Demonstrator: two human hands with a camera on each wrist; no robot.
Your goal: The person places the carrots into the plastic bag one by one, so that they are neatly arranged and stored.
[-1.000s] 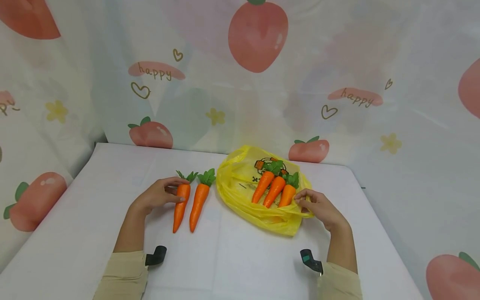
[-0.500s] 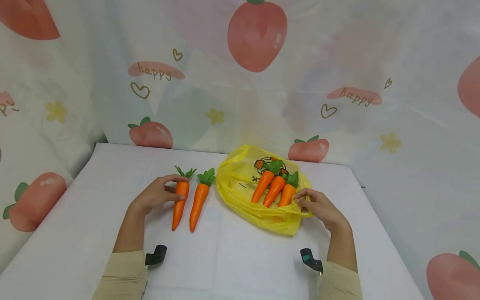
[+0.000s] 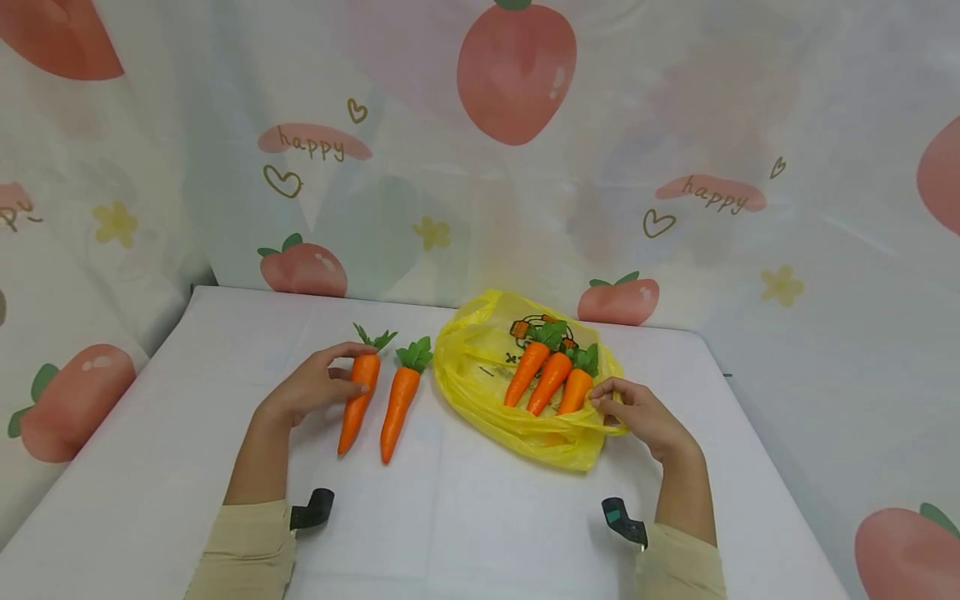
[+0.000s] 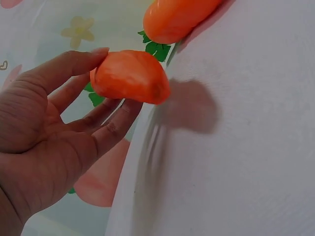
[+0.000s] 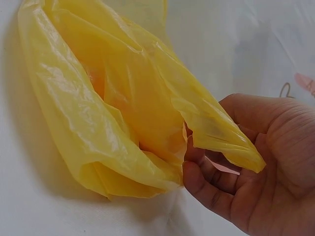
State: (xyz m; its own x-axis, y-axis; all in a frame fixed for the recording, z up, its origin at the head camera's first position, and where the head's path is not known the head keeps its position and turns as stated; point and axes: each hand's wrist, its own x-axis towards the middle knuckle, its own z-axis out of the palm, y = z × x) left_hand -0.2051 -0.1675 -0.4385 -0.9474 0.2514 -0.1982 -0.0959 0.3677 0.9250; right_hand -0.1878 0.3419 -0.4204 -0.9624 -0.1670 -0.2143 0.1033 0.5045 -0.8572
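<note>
My left hand (image 3: 311,390) grips a carrot (image 3: 358,398) with green leaves between thumb and fingers. In the left wrist view this carrot (image 4: 130,76) is off the cloth, its shadow lying apart from it. Just to its right a second carrot (image 3: 401,408) lies on the table. A yellow plastic bag (image 3: 461,367) lies with its mouth toward me, and three carrots (image 3: 550,383) are in it, leaves pointing away. At the bag's right edge my right hand (image 3: 643,421) pinches the thin plastic; the right wrist view shows the bag's rim (image 5: 211,128) between thumb and fingers.
A white cloth (image 3: 465,533) covers the table. Behind it hangs a curtain (image 3: 510,225) printed with fruit, hearts and the word "happy". A small dark camera (image 3: 313,510) sticks out from each wrist.
The carrot in my left hand has risen a little, and its tip has swung to the left. My right hand and the bag look unmoved.
</note>
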